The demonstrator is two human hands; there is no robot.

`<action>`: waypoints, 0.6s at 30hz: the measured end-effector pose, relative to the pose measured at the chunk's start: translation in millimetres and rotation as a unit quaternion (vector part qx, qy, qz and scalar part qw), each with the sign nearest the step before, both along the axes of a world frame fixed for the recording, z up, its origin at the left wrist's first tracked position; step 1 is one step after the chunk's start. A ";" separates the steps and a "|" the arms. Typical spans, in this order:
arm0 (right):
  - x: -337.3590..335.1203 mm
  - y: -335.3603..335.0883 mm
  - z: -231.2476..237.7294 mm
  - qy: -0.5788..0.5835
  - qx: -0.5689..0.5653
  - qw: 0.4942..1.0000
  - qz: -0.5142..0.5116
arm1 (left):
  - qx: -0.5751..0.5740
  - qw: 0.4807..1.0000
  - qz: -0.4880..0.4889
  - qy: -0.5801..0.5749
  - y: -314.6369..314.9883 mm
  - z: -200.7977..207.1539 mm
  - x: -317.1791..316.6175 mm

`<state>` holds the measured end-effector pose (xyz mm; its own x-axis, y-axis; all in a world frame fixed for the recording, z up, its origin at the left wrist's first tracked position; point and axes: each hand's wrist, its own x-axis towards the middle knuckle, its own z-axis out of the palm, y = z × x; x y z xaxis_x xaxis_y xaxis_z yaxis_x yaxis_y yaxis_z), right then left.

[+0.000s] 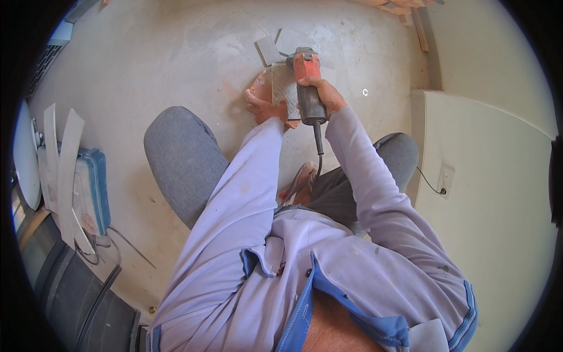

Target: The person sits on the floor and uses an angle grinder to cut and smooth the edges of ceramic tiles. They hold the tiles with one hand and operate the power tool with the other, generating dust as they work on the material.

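Note:
My right hand is wrapped round the body of an angle grinder with a red and black housing. Its head points away from me, over the far right part of a grey tile with a ridged face. Whether the disc touches the tile cannot be made out. My left hand grips the tile's near left edge, close to the floor. Under and beside the tile lies an orange-brown slab, which the left fingers also touch. A black cord runs from the grinder toward me, between my legs.
Grey tile offcuts lie just beyond the work. On the left stand a blue tool case and long pale strips. A low wall at right carries a socket with a plug in it. My bent knees flank the work.

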<state>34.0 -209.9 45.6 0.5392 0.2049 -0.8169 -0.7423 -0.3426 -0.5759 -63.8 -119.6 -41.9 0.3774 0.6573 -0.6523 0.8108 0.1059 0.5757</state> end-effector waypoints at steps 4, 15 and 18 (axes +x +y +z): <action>-1.6 -2.2 2.9 0.041 0.016 0.999 0.006 | -0.013 1.000 0.003 -0.003 2.6 2.4 -2.6; -2.4 -1.3 1.8 0.032 0.003 0.999 0.003 | -0.023 1.000 0.001 -0.006 3.2 0.4 -1.4; -4.2 -3.2 4.4 0.032 0.017 0.999 0.001 | -0.053 0.999 0.008 -0.007 5.9 0.5 0.5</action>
<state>29.8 -213.1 50.0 0.4851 0.2343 -0.8425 -0.7776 -0.3252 -0.5381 -63.3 -113.7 -41.4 0.3766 0.5907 -0.7136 0.8001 0.1809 0.5720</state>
